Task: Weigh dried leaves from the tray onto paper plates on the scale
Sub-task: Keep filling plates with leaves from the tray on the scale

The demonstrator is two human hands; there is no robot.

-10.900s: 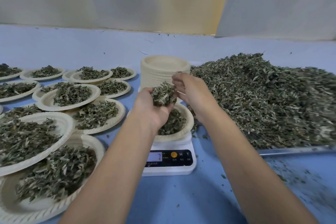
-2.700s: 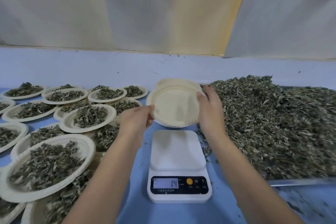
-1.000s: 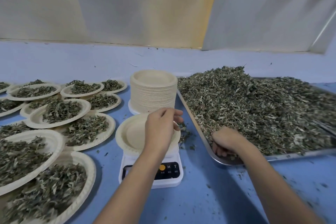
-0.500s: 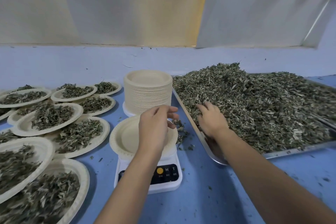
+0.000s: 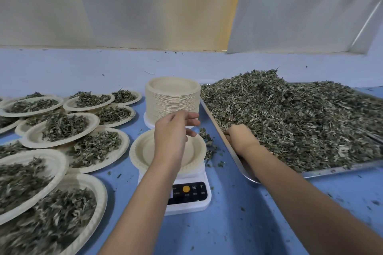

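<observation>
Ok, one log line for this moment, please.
paper plate empty on scale | left hand hovers above plate | right hand dug into dried leaves

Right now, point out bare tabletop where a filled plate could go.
Bare blue tabletop lies in front of the white digital scale and behind the stack of cream paper plates. The left is crowded with leaf-filled paper plates; the steel tray of dried leaves fills the right.

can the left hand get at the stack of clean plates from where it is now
Probably yes. The left hand hovers open over the empty plate on the scale, and the stack of plates stands just behind it. Nothing lies between them, and the stack's top is uncovered.
</observation>
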